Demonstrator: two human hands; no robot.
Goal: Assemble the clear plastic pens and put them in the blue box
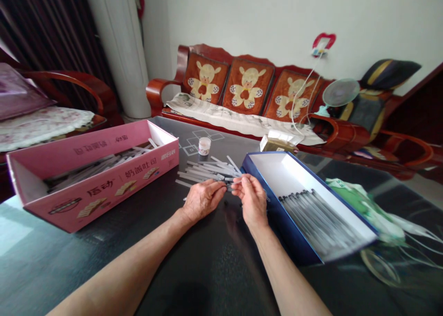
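Note:
My left hand (205, 198) is closed, its fingertips pressed together at the near edge of a pile of thin translucent tubes (199, 172) on the dark table. What it pinches is too small to make out. Close beside it, my right hand (252, 197) is closed with thumb and fingers pinching a thin translucent tube, mostly hidden by the fingers. A small dark piece shows between the two hands. To the right, a blue box (311, 175) with a white inside holds several pens (316, 219) with dark ends, laid side by side.
A pink box (104, 182) with loose tubes stands at the left. Behind the pile sit a small white cup (204, 146) and a tissue pack (278, 142). A green and white plastic bag (367, 205) and a tape roll (382, 266) lie right. Beyond is a wooden sofa (162, 92).

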